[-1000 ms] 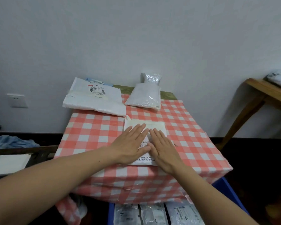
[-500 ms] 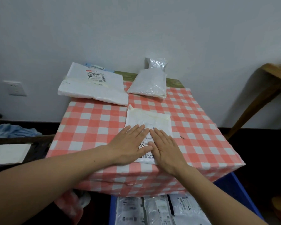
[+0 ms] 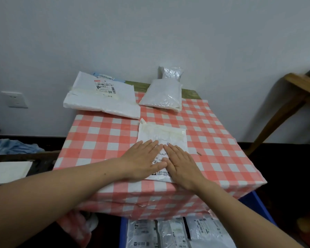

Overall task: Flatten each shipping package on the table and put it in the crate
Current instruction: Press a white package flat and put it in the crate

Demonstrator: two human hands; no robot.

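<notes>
Logged left hand (image 3: 143,158) and right hand (image 3: 182,167) side by side, palms down, on small white package (image 3: 166,138) at the near edge of the worktop (image 3: 104,140), under a red-and-white checked cloth. Noted left fingers (image 3: 149,145) straight and close together, laid flat on the package's left half. Noted right fingers (image 3: 174,149) straight likewise, flat on its right half, with index fingertips almost meeting. Recorded both hands as pressing down, not gripping or pinching. Read the digits "260" on the label (image 3: 157,161) in the gap between the hands, with a line of Chinese print below, partly covered. Made out clear tape across the package's far end. Listed large white package (image 3: 104,99) at the far left corner, overhanging the cloth, with a label carrying a red stripe, barcode and square code, the text too small to read. Listed bubble-lined pouch (image 3: 162,94) at the far middle, lying flat, and silvery bag (image 3: 171,73) just behind it against the wall. Found blue crate (image 3: 254,206) on the floor below the near edge, holding flat grey packages (image 3: 172,231) side by side, their labels face up with barcodes but illegible. Noted wall socket (image 3: 14,99) at left and wooden table (image 3: 297,92) at right.
</notes>
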